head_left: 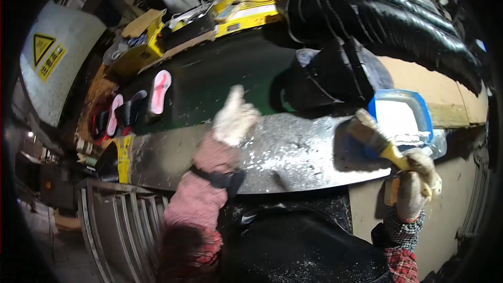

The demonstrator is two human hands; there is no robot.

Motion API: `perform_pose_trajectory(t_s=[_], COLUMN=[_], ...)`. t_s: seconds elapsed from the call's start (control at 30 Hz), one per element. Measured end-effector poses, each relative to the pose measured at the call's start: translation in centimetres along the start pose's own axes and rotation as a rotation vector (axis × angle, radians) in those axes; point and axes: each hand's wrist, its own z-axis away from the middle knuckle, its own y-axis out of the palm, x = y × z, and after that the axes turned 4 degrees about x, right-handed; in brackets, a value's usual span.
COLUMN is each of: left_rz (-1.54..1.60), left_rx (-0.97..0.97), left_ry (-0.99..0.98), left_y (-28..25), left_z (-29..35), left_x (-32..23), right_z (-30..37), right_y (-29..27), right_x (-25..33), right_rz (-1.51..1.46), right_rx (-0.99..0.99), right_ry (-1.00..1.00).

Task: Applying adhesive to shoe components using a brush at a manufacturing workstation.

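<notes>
Yellow-handled brush (pixel 373 137) sits clenched in our gloved right hand (pixel 419 178) at the metal bench's (pixel 293 152) right edge, beside the blue tray (pixel 401 112). Our left hand (pixel 234 118) hangs released, empty, near the far edge. We think a careless sweep could tip that tray.

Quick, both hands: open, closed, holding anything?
Left hand: gloved, raised over the metal ledge, holding nothing; open or curled cannot be told.
Right hand: gloved, closed on the yellow handle of a brush by the blue tub.
</notes>
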Motion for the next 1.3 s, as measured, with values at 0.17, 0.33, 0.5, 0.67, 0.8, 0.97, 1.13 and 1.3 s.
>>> perform_pose_trajectory(t_s=[0.17,0.33,0.5,0.67,0.8,0.97,1.13,1.3], left_rz=[-0.155,-0.647,-0.111,-0.167,-0.167,-0.107,-0.073,-0.09], left_rx=[-0.622,-0.601,-0.282,-0.62,-0.753,-0.652,-0.58,-0.62], left_ry=[-0.048,0.395,0.369,0.315,0.334,0.361,0.348,0.344], left_y=[10.1,16.1,18.7,15.7,11.1,6.5,5.2,4.2], left_z=[-10.9,-2.2,15.5,29.6,32.7,27.7,25.0,27.6], left_x=[10.1,8.2,2.5,4.3,6.9,7.2,5.8,5.9], right_z=[-3.7,-9.5,-9.1,-3.3,-1.7,-1.3,-2.3,0.7], right_y=[-3.7,-5.2,-5.8,-9.2,0.3,18.3,26.6,20.1], right_x=[3.5,0.8,0.8,2.1,1.1,0.8,0.0,-5.3], right_rz=[0.222,0.617,0.838,0.929,0.452,0.183,-0.082,0.099], right_rx=[-0.137,0.032,0.114,0.078,-0.005,0.623,0.876,0.713], right_ry=[-0.057,0.093,0.103,-0.109,-0.122,-0.136,0.145,0.278])
